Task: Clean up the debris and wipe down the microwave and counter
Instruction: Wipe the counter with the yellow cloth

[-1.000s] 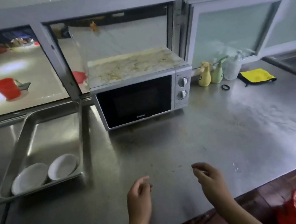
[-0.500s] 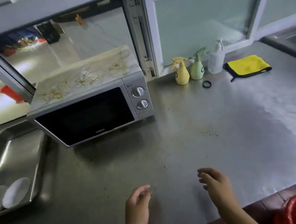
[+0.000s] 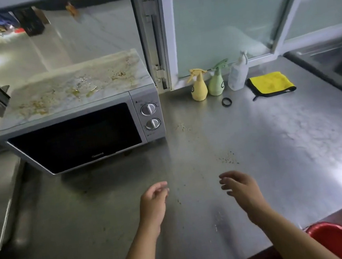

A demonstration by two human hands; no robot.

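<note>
Since the earlier frame, only the view has swung right; both the left hand [image 3: 154, 200] and right hand [image 3: 241, 187] are held loosely curled, gripping nothing. Crumbs are spread over the microwave [image 3: 79, 118] top and counter [image 3: 279, 146]. No cleaning is begun; the yellow cloth [image 3: 271, 83] should be fetched next

You're facing a brushed steel bench [image 3: 279, 146], glossy where light catches it at 3 o'clock, dulled by gritty crumbs [image 3: 227, 158] near centre. At 10 o'clock, the microwave [image 3: 77, 130] wears matt silver casing, a glossy black door and a stained, greasy top. At 1 o'clock sit smooth plastic spray bottles [image 3: 199, 88] and a soft, fuzzy yellow cloth [image 3: 269, 83].
</note>
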